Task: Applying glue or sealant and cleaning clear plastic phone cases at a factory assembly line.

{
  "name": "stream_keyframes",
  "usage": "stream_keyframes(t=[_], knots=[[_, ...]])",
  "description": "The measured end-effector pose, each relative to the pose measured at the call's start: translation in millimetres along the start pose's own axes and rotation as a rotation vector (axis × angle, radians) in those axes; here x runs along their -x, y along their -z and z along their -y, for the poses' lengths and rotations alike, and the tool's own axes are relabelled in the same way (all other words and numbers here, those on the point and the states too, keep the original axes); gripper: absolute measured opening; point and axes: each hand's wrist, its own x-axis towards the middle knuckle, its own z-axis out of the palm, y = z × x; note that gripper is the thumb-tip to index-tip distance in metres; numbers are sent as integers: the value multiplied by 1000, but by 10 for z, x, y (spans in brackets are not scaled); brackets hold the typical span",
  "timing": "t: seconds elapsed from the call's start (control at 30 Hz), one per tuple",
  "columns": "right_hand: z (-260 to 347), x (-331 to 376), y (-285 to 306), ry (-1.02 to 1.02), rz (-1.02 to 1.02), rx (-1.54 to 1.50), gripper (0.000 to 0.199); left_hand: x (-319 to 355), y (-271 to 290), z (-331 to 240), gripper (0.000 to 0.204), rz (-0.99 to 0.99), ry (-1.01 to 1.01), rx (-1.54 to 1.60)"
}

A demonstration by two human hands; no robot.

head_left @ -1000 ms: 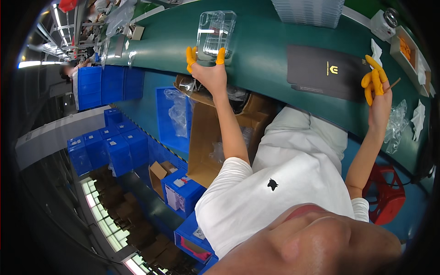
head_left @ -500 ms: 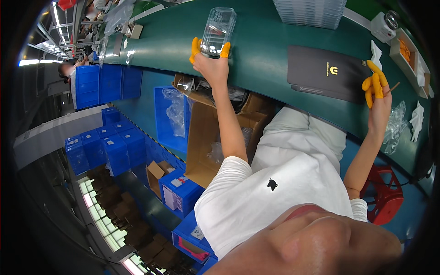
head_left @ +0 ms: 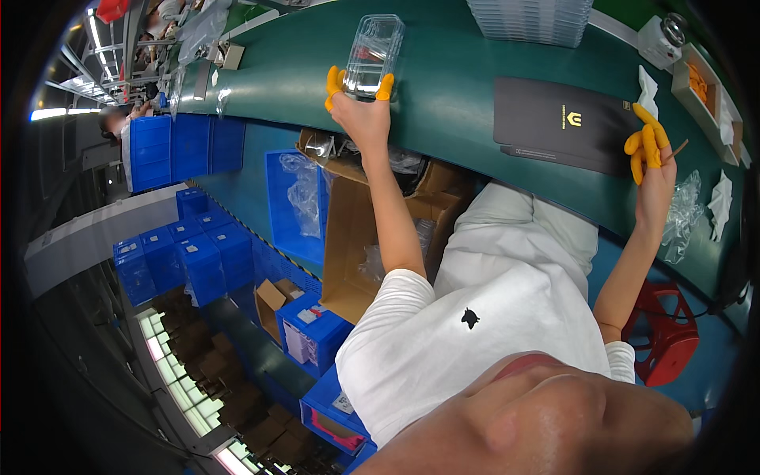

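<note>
My left hand (head_left: 362,115), with orange finger cots on its fingertips, grips the near end of a clear plastic tray (head_left: 376,51) over the green bench. A small reddish mark shows inside or through the tray. My right hand (head_left: 654,170), also in orange finger cots, is at the right end of a flat black box (head_left: 538,115) with a yellow emblem. A thin brown stick (head_left: 680,149) pokes out of that hand, held between thumb and fingers. A white tissue (head_left: 647,91) lies just beyond the right fingertips. Whether those fingers touch the black box I cannot tell.
A stack of clear trays (head_left: 530,20) stands at the bench's far side. Near the right end are a glass jar (head_left: 661,41), a box of orange finger cots (head_left: 704,95) and crumpled plastic film (head_left: 682,218). An open carton (head_left: 348,245) sits below the bench edge.
The clear tray and my left hand have shifted very slightly left in the picture. My right hand keeps its place and its hold on the stick.
</note>
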Motion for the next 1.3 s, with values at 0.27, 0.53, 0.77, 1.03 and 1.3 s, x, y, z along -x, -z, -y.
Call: stream_keyframes(t=[0.27,0.53,0.77,1.03,1.3], knots=[[-34,-3,18,10,11,-35,31,-31,77,-91,85,63,34,-64],[29,14,-22,35,-26,-5,29,-137,133,-58,84,145,35,-47],[136,59,-77,48,-24,-28,29,-274,201,-87,89,331,57,-273],[138,52,-55,39,8,-45,28,-613,392,-736,101,390,-229,-211],[151,104,-37,138,22,-155,45,-1294,287,-2087,86,454,-826,230]])
